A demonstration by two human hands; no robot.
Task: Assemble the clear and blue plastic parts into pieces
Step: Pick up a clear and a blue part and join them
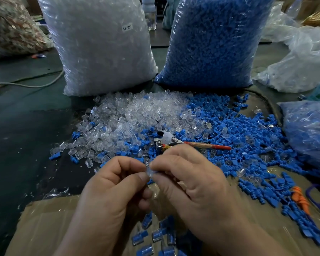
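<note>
My left hand (116,183) and my right hand (188,180) meet at the centre, fingertips together. Between them I pinch a small clear plastic cap (149,171); a bit of blue shows behind it under my right fingers. A heap of loose clear caps (137,115) lies on the table ahead. To its right spreads a heap of blue ribbed plugs (248,137). Several joined clear-and-blue pieces (155,235) lie on the cardboard (44,224) below my hands.
A tall bag of clear parts (100,45) and a tall bag of blue parts (214,41) stand at the back. Red-handled cutters (175,142) lie among the parts. A smaller bag of blue pieces (310,133) sits right; an orange plug (299,198) lies near it.
</note>
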